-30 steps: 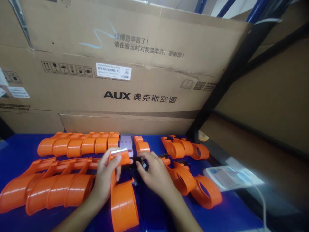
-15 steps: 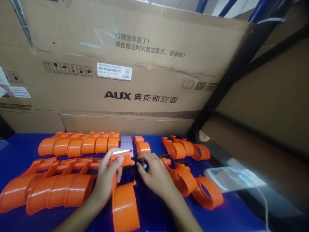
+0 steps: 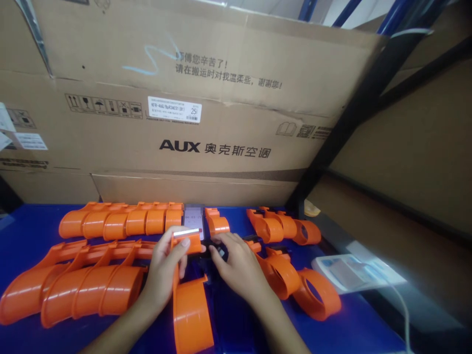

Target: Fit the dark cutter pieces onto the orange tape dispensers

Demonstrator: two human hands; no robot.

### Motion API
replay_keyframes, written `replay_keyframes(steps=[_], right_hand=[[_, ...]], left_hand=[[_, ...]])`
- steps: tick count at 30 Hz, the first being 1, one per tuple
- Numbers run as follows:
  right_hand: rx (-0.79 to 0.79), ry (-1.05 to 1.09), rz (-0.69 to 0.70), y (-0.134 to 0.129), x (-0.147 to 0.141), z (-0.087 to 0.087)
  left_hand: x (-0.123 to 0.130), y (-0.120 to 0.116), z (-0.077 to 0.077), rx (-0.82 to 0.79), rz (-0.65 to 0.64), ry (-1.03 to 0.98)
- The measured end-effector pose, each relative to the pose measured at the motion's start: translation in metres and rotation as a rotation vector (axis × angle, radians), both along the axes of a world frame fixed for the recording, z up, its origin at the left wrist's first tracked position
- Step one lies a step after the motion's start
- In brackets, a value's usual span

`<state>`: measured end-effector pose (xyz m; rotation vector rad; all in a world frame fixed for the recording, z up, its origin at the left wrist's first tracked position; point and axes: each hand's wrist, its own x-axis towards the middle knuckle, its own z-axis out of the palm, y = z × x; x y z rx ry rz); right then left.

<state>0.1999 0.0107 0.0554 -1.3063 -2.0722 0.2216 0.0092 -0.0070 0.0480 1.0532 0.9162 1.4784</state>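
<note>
My left hand [image 3: 167, 258] is closed on the upper end of an orange plastic part [image 3: 192, 314], thumb on its front; a white toothed strip [image 3: 186, 232] runs along the top edge. The wide curved band of this part hangs down toward me. Just right of it, my right hand [image 3: 236, 260] has its fingers curled at a small dark piece [image 3: 221, 251], mostly hidden, beside the orange part's end. Whether the dark piece is joined to the orange part cannot be made out.
Orange parts stand in a back row [image 3: 136, 222] and a front row [image 3: 88, 290] at left. More orange loops [image 3: 319, 295] with black pieces lie at right. A phone [image 3: 193, 219] stands behind my hands. A white device [image 3: 346, 273] with a cable is far right; a large carton [image 3: 221, 113] stands behind.
The orange part in my left hand has shifted very slightly to the right. Both hands keep nearly the same position and grasp.
</note>
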Motion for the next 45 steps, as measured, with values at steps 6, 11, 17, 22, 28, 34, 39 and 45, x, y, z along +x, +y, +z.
replay_keyframes(steps=[6, 11, 17, 22, 28, 34, 39, 45], right_hand=[[0.097, 0.135, -0.004, 0.000, 0.001, 0.008], [0.186, 0.312, 0.093, -0.009, 0.002, 0.016], [0.152, 0.303, 0.263, -0.015, -0.002, 0.020], [0.054, 0.374, 0.267, -0.016, -0.005, 0.019], [0.013, 0.481, 0.210, -0.018, -0.007, 0.016], [0.000, 0.515, 0.214, -0.018, -0.009, 0.017], [-0.008, 0.555, 0.202, -0.020, -0.010, 0.018], [-0.031, 0.637, 0.158, -0.021, -0.011, 0.015]], left_hand=[[0.001, -0.003, -0.003, 0.034, -0.032, 0.046], [0.004, -0.014, 0.004, 0.027, -0.092, 0.106], [0.008, -0.021, 0.012, 0.053, -0.165, 0.152], [0.006, -0.017, 0.009, 0.091, -0.203, 0.175], [0.006, -0.020, 0.012, 0.139, -0.212, 0.186], [0.006, -0.020, 0.011, 0.165, -0.199, 0.194], [0.005, -0.017, 0.007, 0.158, -0.173, 0.187], [0.004, -0.017, 0.007, 0.122, -0.124, 0.186]])
